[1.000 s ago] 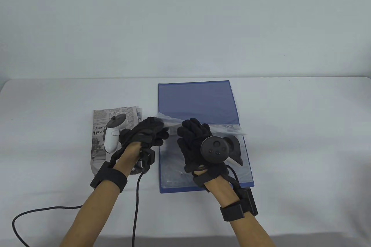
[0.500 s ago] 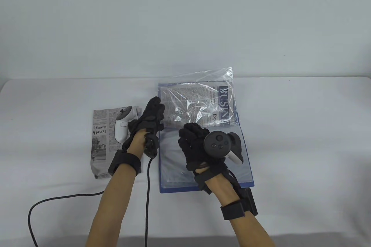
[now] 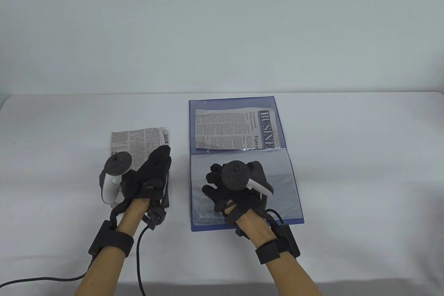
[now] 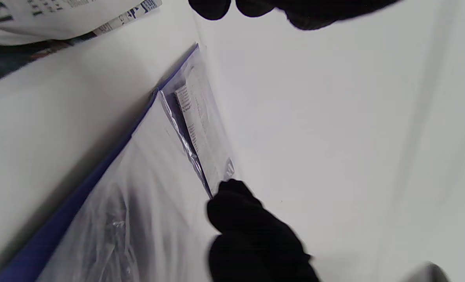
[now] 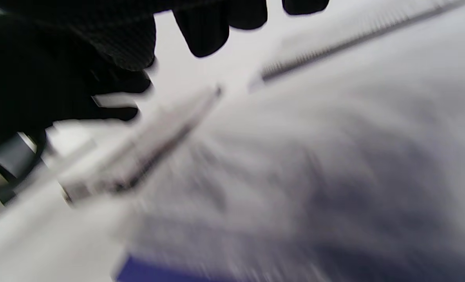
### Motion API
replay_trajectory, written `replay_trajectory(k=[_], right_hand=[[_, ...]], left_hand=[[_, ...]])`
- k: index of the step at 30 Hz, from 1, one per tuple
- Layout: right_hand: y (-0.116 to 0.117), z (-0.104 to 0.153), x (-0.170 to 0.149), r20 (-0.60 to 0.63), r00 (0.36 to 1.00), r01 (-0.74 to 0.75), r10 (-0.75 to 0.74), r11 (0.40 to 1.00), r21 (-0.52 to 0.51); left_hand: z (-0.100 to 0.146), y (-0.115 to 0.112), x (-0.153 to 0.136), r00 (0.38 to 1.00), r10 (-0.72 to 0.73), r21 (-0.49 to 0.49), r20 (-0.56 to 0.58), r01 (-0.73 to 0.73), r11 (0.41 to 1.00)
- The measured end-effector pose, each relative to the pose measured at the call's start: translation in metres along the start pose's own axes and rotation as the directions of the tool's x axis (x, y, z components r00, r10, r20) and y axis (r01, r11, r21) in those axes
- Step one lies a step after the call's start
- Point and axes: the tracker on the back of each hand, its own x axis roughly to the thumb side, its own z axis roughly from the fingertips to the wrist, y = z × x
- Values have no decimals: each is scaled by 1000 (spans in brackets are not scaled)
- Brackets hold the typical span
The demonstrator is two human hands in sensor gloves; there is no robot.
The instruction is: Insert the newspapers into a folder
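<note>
The folder (image 3: 288,185) is blue, with clear, shiny plastic sleeves (image 3: 277,188). The newspaper (image 3: 236,129) inside its far sleeve is off-white with dense black print and a blue banner in white letters. The stack of newspapers (image 3: 138,140) is the same black-on-white print. Both hands, left (image 3: 149,174) and right (image 3: 218,188), wear black gloves. The counter (image 3: 364,157) is plain white.

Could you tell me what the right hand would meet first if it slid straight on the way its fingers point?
Probably the newspaper page sleeved in the far half of the folder. The right hand points away over the empty clear sleeve; its height above it is unclear.
</note>
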Motion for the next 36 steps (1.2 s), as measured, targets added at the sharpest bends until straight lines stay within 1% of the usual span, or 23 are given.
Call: replay_trajectory(k=[2, 3, 4, 6, 9, 11, 13, 15, 16, 17, 18, 19, 21, 22, 23, 25, 26, 28, 30, 33, 34, 35, 36], right_hand=[[23, -11, 3, -45, 994, -97, 104, 984, 146], [28, -14, 4, -49, 989, -127, 137, 978, 167], [34, -17, 5, -56, 982, -165, 179, 968, 188], [40, -22, 11, -55, 963, -246, 262, 947, 207], [35, -21, 17, -65, 956, -280, 287, 954, 106], [33, -20, 16, -65, 958, -272, 278, 958, 92], [29, -17, 14, -62, 973, -219, 224, 973, 78], [18, -11, 10, -63, 991, -114, 116, 993, 25], [13, -7, 7, -62, 997, -56, 56, 998, -11], [9, -5, 5, -58, 998, -16, 14, 999, -40], [5, -2, 2, -52, 998, 26, -29, 997, -67], [3, 0, 0, -46, 997, 52, -56, 995, -80], [0, 3, -5, -32, 994, 102, -105, 990, -100], [0, 4, -8, -28, 993, 113, -116, 988, -109], [-1, 5, -9, -20, 992, 119, -122, 987, -112], [-2, 5, -11, -16, 991, 130, -133, 984, -118], [-2, 4, -11, -12, 990, 136, -139, 983, -121], [-2, 3, -10, 2, 985, 174, -175, 978, -115], [-2, 3, -9, 12, 983, 185, -185, 976, -117], [-7, 6, -8, 21, 988, 152, -151, 976, -153], [-10, 9, -7, 37, 993, 118, -113, 972, -202], [-12, 10, -6, 43, 996, 86, -79, 972, -220], [-12, 10, -5, 45, 997, 72, -64, 973, -217]], left_hand=[[6, -4, -12, 997, 29, -1, 73, -29, 1000], [7, -5, -13, 998, 27, -11, 63, -27, 1000], [8, -5, -11, 999, -5, -49, 45, 7, 999], [11, -5, -2, 992, -111, -49, 55, 113, 992], [11, -10, 3, 984, -165, -52, 68, 168, 984], [9, -17, 3, 984, -165, -79, 69, 171, 982], [8, -24, 2, 974, -220, -89, 47, 223, 971], [7, -33, 3, 925, -380, -73, 2, 379, 922], [6, -39, 5, 879, -477, -97, -18, 474, 875], [5, -44, 7, 842, -538, -121, -40, 530, 839], [4, -49, 8, 807, -586, -152, -71, 572, 806], [3, -55, 8, 791, -607, -181, -80, 587, 789], [-1, -64, 5, 841, -538, -226, -53, 515, 827], [-4, -67, 2, 879, -473, -268, -52, 444, 855], [-5, -71, -2, 914, -398, -288, -83, 360, 887], [-6, -76, -7, 941, -322, -273, -106, 284, 919], [-7, -77, -9, 938, -328, -264, -111, 291, 919], [-7, -78, -12, 908, -386, -199, -163, 354, 914], [-7, -79, -13, 915, -371, -159, -158, 348, 924], [-7, -78, -11, 909, -392, -185, -144, 364, 913], [-6, -77, -10, 895, -421, -187, -148, 393, 900], [-5, -75, -9, 880, -450, -184, -156, 421, 888], [-5, -74, -8, 882, -446, -191, -153, 417, 889]])
